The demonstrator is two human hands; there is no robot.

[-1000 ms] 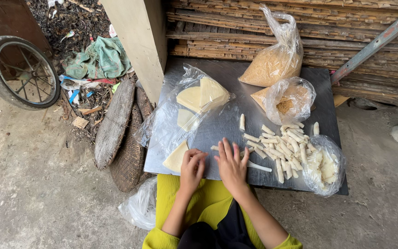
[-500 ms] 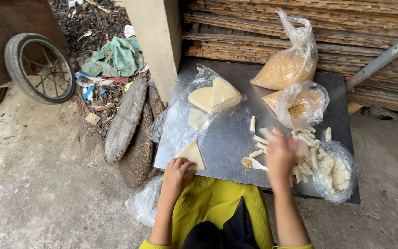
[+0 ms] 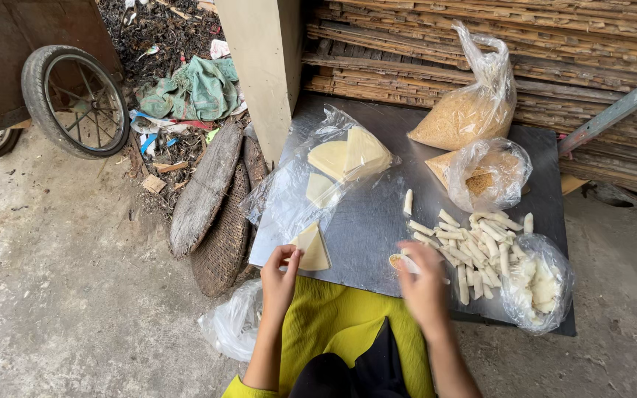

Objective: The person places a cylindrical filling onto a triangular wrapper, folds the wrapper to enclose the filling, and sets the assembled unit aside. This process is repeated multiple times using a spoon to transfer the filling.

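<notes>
One person, seated at a dark flat board [image 3: 377, 221] laid low before a stack of split wood, both bare hands at work. Left hand [image 3: 280, 276]: fingers pinched shut on the near corner of a pale triangular wrapper sheet [image 3: 311, 248], which lies flat at the board's near left edge, just in front of a clear plastic bag of wrapper sheets [image 3: 333, 166] holding more of the same. Right hand [image 3: 422, 284]: seen from the back, curled over a small white spoon-like piece [image 3: 407, 263] near the board's near edge; whether the fingers clamp it or only rest on it cannot be told. Step in hand, by judgement: a single wrapper is being drawn clear while filling is taken up; the next move would call for laying the sheet flat and free of the bag's loose plastic, then placing a small portion on it without spilling. Finished items: a loose heap of pale rolled sticks [image 3: 473, 239] on the right half of the board, more in an open clear bag of rolls [image 3: 536, 284] at the right near corner. Further stock: a tall knotted bag of golden crumbs [image 3: 470, 110] at the far edge and a smaller open bag of crumbs [image 3: 488, 173] just beside it. Obstructions, by judgement: the rolled heap crowds the right hand's working space, and the bag's plastic lies close to the sheet. Surroundings: concrete post [image 3: 263, 66], woven baskets [image 3: 211, 214] leaning by the board, cart wheel [image 3: 75, 99], green cloth [image 3: 200, 88] among litter.
</notes>
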